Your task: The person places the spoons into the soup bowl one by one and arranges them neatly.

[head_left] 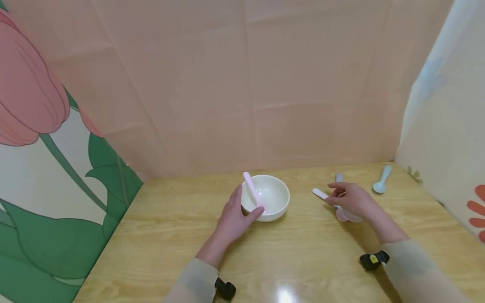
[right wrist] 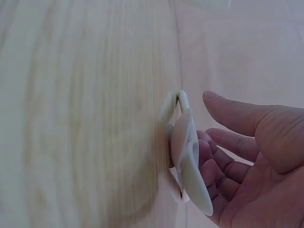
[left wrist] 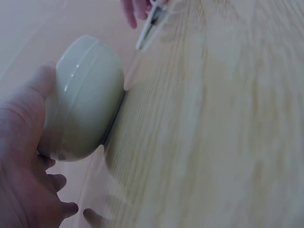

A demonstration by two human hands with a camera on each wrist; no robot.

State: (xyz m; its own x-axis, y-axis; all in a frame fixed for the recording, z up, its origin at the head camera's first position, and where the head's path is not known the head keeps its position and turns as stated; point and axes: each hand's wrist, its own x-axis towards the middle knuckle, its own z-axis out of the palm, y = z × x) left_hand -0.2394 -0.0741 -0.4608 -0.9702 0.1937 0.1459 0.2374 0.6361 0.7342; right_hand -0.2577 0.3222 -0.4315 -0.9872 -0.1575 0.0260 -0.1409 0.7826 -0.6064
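Note:
A white bowl (head_left: 274, 198) stands on the table with a pink spoon (head_left: 250, 185) leaning in it, handle over the rim. My left hand (head_left: 235, 214) holds the bowl's left side, thumb at the near rim and fingers round the far left; the left wrist view shows the bowl (left wrist: 90, 99) against the thumb. On the right, my right hand (head_left: 352, 200) is over a small pile of spoons (head_left: 342, 215) in pale pink, white and lilac, partly hidden by it. In the right wrist view its thumb stands apart from the spoons (right wrist: 183, 142), and the bent fingers are close beside them.
A light blue spoon (head_left: 382, 180) lies at the back right of the wooden table (head_left: 170, 235). A pink cloth wall (head_left: 227, 92) closes off the back edge, with patterned panels at both sides.

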